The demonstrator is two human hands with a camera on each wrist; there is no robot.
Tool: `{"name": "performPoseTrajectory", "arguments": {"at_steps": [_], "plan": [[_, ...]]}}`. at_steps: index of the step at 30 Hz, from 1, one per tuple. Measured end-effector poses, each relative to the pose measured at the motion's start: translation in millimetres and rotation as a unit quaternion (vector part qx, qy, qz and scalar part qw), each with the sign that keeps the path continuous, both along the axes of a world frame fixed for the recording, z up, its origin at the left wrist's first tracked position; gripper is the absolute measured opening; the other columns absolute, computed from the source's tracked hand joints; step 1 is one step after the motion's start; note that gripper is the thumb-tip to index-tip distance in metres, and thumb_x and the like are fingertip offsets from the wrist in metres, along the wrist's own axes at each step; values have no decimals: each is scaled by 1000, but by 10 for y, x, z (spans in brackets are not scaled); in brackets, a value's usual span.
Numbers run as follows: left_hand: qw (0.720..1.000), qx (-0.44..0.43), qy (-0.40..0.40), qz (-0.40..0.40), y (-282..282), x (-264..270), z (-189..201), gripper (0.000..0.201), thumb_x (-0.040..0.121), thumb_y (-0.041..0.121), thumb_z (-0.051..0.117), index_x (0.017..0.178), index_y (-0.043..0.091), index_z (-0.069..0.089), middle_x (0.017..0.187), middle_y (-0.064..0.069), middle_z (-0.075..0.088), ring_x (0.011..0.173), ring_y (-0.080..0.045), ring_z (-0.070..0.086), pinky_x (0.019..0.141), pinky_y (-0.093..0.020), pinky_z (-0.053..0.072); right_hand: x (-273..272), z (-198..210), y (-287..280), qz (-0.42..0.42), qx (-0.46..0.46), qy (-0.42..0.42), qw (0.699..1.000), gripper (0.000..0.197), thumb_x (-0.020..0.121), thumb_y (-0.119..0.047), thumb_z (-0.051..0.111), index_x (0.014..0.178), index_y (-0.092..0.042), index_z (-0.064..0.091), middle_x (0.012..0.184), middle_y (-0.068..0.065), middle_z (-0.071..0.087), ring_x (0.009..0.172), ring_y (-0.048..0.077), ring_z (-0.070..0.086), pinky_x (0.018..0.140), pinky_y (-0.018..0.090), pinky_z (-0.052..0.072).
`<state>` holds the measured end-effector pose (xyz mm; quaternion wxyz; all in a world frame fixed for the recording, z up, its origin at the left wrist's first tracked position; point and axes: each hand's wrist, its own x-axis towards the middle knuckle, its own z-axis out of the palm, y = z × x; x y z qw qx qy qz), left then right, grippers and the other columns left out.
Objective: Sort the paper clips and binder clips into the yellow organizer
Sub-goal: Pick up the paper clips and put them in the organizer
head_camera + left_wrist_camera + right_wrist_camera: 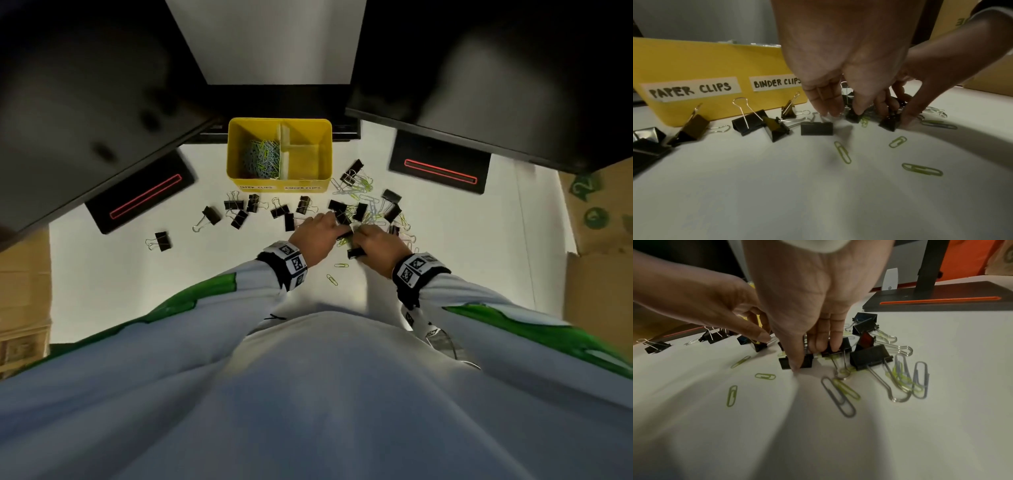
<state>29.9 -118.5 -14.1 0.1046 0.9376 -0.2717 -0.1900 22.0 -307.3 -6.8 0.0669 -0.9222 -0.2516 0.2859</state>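
Note:
The yellow organizer (236, 171) stands at the back of the white table, labelled "PAPER CLIPS" (691, 89) and "BINDER CLIPS" (775, 82). Its left compartment holds coloured paper clips (262, 161); the right side looks bare. Both hands work in a mixed pile (368, 210) in front of the organizer's right corner. My left hand (842, 112) pinches a black binder clip (853, 117) with thumb and curled fingers. My right hand (812, 355) has its thumb against one binder clip (807, 362) and its fingers curled over another (846, 344).
Several black binder clips (239, 210) lie in a loose row left of the hands, one far out (161, 241). Loose green paper clips (331, 279) lie near my wrists. Two black monitor bases (140, 195) (440, 164) flank the organizer. Cardboard boxes (596, 284) border the table.

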Motion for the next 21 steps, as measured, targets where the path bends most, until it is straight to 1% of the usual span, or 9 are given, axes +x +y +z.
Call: {"name": "performPoseTrajectory", "arguments": {"at_steps": [2,3,6,11,13,15,16,18,21], "plan": [[1000,12,-2,15,8,14,-26,47,89,8,53,133,23,50,112,-14,52,102,-32,53,80,-42,45,-17,-10,-79,17,10,7,1000,29,92,-14,53,121,-6,55,134,15,49,121,34,49,82,42,51],[1000,15,-3,25,28,15,-45,43,88,10,55,130,21,52,112,-14,52,101,-32,53,79,-42,45,-24,-14,-136,28,13,9,999,24,92,-12,53,115,-7,57,133,15,50,118,33,52,80,40,50],[998,11,-10,53,114,7,-91,35,85,10,59,120,14,56,106,-16,52,98,-35,53,76,-42,44,-36,-8,-342,54,15,13,998,10,89,-8,53,97,-7,59,115,11,55,101,31,57,68,35,45],[995,44,-16,85,180,-23,-95,30,86,11,60,115,11,54,105,-15,56,98,-35,53,80,-43,43,-36,26,-650,71,8,46,996,9,89,-13,56,98,-10,55,109,10,54,103,29,53,70,36,45],[993,61,-26,99,196,-32,-77,28,82,5,62,109,10,55,101,-15,58,93,-35,55,78,-44,44,3,72,-692,76,-13,69,995,11,89,-18,57,97,-12,54,108,8,53,104,28,52,72,37,46],[988,68,-38,131,227,-27,-70,27,78,-1,58,103,9,56,99,-15,57,90,-36,56,76,-43,44,63,132,-691,51,-6,62,997,14,88,-29,59,91,-16,54,100,1,52,99,25,54,68,32,43],[986,68,-38,146,244,-31,-50,26,78,-1,58,102,8,56,100,-16,58,91,-36,56,76,-44,45,102,160,-674,28,8,48,998,18,89,-35,58,90,-17,55,97,-1,50,96,23,55,67,30,42],[985,60,-28,160,260,-73,-17,24,85,12,60,108,6,56,105,-17,60,95,-37,58,80,-44,46,197,192,-604,-12,30,8,999,24,91,-39,56,100,-17,56,103,1,52,97,23,55,70,33,48],[981,78,37,174,241,-230,-20,41,89,37,62,113,6,53,111,-15,61,97,-34,61,83,-42,47,381,157,-431,-69,17,-7,997,51,89,-39,62,128,-11,48,126,11,47,115,29,49,84,43,51]]}}
